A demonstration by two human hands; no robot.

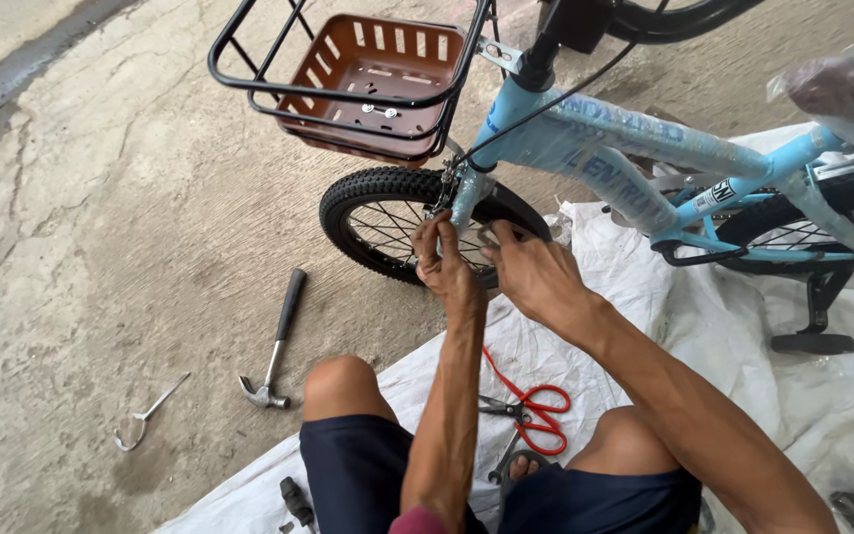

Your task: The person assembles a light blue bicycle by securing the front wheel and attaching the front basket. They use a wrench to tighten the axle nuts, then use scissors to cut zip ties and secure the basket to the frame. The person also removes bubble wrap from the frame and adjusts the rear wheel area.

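While both hands worked:
Bike [635,148]: blue, plastic-wrapped.
Left hand [444,265]: fingers pinched at front wheel [378,213].
Right hand [536,277]: fingers curled on fork [469,193].

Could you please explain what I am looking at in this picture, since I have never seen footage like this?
This is one view from a camera worn on a person's head, looking down at their own bare hands and knees. The person crouches on a white woven plastic sheet spread over a concrete floor. Both the left hand and the right hand are at the black front wheel of a small light-blue bicycle, near the fork; what they grip is too small to tell. A brown plastic basket sits in a black front rack. Nearby lie a claw hammer, a bent metal hook and red-handled scissors.
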